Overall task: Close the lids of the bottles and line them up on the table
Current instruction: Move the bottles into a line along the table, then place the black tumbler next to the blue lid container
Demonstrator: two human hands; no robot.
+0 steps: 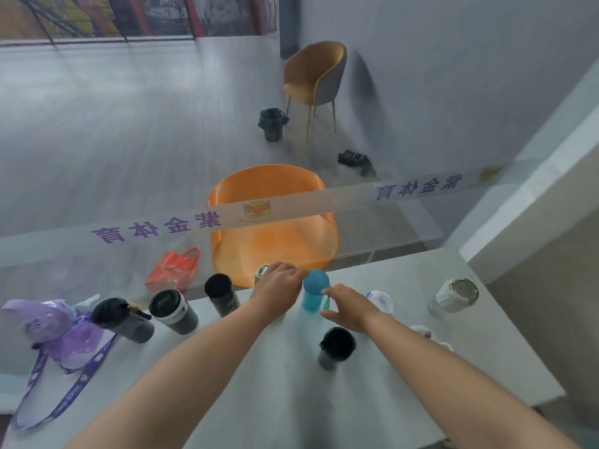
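Observation:
Several bottles stand on a white table (259, 400). Along its far edge, from the left: a purple bottle with a strap (55, 322), a black sports bottle (121, 319), a black cup with a white band (173, 311), a black tumbler (222, 294). My left hand (278, 286) covers a pale green bottle (262, 272), fingers wrapped over its top. Beside it stands a blue bottle (314, 291) with its lid on. My right hand (348, 306) hovers at the blue bottle's right side, fingers spread. A black-lidded bottle (335, 346) stands nearer me.
A clear bottle (379, 301), a white tumbler (453, 296) and a white object (424, 333) sit at the right of the table. A glass partition with purple lettering rises behind the far edge; beyond it are an orange chair (275, 222) and a red bag (175, 268).

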